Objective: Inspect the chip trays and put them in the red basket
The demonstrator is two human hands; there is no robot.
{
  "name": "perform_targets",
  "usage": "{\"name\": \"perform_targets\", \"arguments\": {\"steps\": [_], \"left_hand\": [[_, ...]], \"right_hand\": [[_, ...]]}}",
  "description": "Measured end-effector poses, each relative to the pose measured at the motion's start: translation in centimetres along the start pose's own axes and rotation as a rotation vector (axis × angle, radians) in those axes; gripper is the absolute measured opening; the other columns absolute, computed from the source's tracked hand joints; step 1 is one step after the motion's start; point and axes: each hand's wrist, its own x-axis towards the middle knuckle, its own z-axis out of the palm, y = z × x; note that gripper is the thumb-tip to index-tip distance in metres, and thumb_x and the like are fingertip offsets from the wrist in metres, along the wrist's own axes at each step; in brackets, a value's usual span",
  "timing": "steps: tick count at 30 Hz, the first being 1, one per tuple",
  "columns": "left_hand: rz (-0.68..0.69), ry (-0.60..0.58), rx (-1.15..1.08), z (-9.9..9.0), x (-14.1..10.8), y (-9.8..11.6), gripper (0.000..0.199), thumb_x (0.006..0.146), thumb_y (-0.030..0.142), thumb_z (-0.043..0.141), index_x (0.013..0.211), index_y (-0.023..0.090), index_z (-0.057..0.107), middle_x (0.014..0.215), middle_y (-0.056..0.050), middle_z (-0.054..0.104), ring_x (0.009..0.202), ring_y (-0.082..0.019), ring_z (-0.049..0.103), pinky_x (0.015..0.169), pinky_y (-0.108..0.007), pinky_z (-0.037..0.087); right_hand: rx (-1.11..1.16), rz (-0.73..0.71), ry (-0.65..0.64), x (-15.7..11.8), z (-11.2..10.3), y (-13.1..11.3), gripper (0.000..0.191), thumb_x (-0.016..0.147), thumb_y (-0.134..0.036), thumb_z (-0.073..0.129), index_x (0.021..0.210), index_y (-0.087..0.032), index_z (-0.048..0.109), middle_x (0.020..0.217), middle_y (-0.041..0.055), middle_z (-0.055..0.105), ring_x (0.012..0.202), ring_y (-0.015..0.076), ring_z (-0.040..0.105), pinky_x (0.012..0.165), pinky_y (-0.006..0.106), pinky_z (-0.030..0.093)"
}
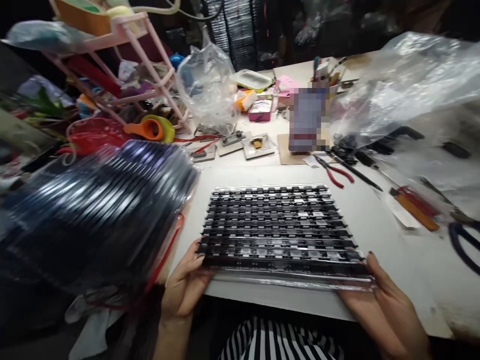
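Note:
A clear plastic tray [277,225] with rows of black parts lies at the white table's front edge, its near side tilted toward me. My left hand [189,277] grips the tray's near left corner, thumb on top and fingers beneath. At the near right corner, my right hand [386,300] holds the tray with its thumb along the side; its other fingers are partly hidden underneath. To the left is a large stack of dark trays [101,205] wrapped in clear plastic.
Red-handled pliers [335,172], an orange-handled tool [416,210] and scissors [465,245] lie on the right. A pink rack [142,55] stands back left. Clear plastic bags [416,90] fill the back right. Behind the tray is a phone-like object [305,120], blurred out.

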Motion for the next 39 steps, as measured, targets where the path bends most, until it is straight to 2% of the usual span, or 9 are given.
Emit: {"name": "perform_targets", "arguments": {"steps": [4, 9, 12, 15, 18, 22, 27, 33, 39], "left_hand": [[0.009, -0.028, -0.024, 0.1, -0.2, -0.1, 0.048, 0.078, 0.002, 0.048, 0.124, 0.017, 0.051, 0.111, -0.008, 0.066, 0.101, -0.021, 0.062, 0.095, -0.039, 0.047], [0.032, -0.030, -0.119, 0.5, -0.8, -0.2, 0.054, 0.083, 0.001, 0.044, 0.133, 0.021, 0.043, 0.115, -0.005, 0.065, 0.099, -0.016, 0.063, 0.084, -0.027, 0.051], [0.020, -0.054, -0.135, 0.6, -1.2, -0.2, 0.054, 0.087, 0.004, 0.042, 0.136, 0.025, 0.038, 0.114, -0.004, 0.065, 0.099, -0.015, 0.062, 0.085, -0.029, 0.050], [-0.001, -0.084, -0.068, 0.4, -1.4, -0.3, 0.052, 0.089, 0.007, 0.042, 0.137, 0.023, 0.036, 0.109, -0.006, 0.066, 0.095, -0.017, 0.063, 0.084, -0.034, 0.051], [0.010, -0.096, -0.025, 0.2, -1.2, -0.4, 0.050, 0.089, 0.009, 0.043, 0.137, 0.023, 0.036, 0.112, -0.008, 0.065, 0.098, -0.020, 0.063, 0.087, -0.039, 0.050], [0.026, -0.090, -0.001, 0.2, -1.1, -0.5, 0.043, 0.089, 0.011, 0.044, 0.131, 0.020, 0.042, 0.113, -0.009, 0.065, 0.099, -0.021, 0.062, 0.086, -0.037, 0.051], [0.034, -0.072, 0.031, 0.1, -1.2, -0.6, 0.031, 0.089, 0.013, 0.046, 0.118, 0.017, 0.052, 0.112, -0.009, 0.065, 0.098, -0.021, 0.063, 0.084, -0.037, 0.052], [0.033, -0.049, 0.008, 0.0, -1.1, -0.6, 0.032, 0.087, 0.013, 0.049, 0.118, 0.021, 0.055, 0.112, -0.007, 0.065, 0.102, -0.022, 0.061, 0.089, -0.039, 0.051], [0.036, -0.006, -0.012, 0.6, -1.1, -0.5, 0.032, 0.088, 0.012, 0.048, 0.116, 0.022, 0.058, 0.111, -0.006, 0.066, 0.106, -0.022, 0.060, 0.092, -0.041, 0.050]], "right_hand": [[-0.115, 0.032, 0.071, -0.3, -1.5, -0.4, 0.035, 0.087, -0.040, 0.052, 0.120, -0.034, 0.060, 0.128, 0.0018, 0.059, 0.111, 0.0247, 0.059, 0.094, 0.044, 0.051], [-0.205, -0.068, 0.133, -0.6, -2.2, 0.0, 0.041, 0.087, -0.035, 0.051, 0.128, -0.034, 0.052, 0.135, -0.0013, 0.052, 0.116, 0.0227, 0.055, 0.084, 0.038, 0.058], [-0.240, -0.100, 0.173, -0.7, -1.4, 0.5, 0.041, 0.085, -0.039, 0.054, 0.126, -0.035, 0.054, 0.138, -0.0024, 0.049, 0.120, 0.0236, 0.052, 0.075, 0.035, 0.062], [-0.277, -0.158, 0.185, -0.7, -0.7, 0.7, 0.038, 0.083, -0.041, 0.056, 0.121, -0.037, 0.058, 0.140, -0.0036, 0.046, 0.124, 0.0247, 0.048, 0.072, 0.034, 0.063], [-0.305, -0.190, 0.158, -0.5, -0.5, 0.8, 0.036, 0.083, -0.044, 0.055, 0.118, -0.037, 0.060, 0.141, -0.0043, 0.045, 0.128, 0.0244, 0.044, 0.072, 0.033, 0.062], [-0.317, -0.216, 0.105, -0.5, -0.4, 0.9, 0.033, 0.086, -0.042, 0.051, 0.118, -0.038, 0.060, 0.142, -0.0043, 0.044, 0.130, 0.0256, 0.040, 0.075, 0.037, 0.062], [-0.286, -0.204, 0.098, -0.6, -0.1, 1.0, 0.034, 0.087, -0.044, 0.049, 0.118, -0.038, 0.060, 0.141, -0.0019, 0.046, 0.127, 0.0297, 0.043, 0.074, 0.045, 0.061], [-0.230, -0.153, 0.010, -0.7, -0.1, 1.0, 0.032, 0.090, -0.039, 0.044, 0.118, -0.038, 0.060, 0.137, -0.0003, 0.051, 0.125, 0.0276, 0.046, 0.077, 0.045, 0.059], [-0.243, -0.104, -0.087, -0.9, -0.5, -0.2, 0.031, 0.090, -0.035, 0.047, 0.118, -0.035, 0.061, 0.128, 0.0024, 0.059, 0.119, 0.0275, 0.052, 0.084, 0.046, 0.056]]}}
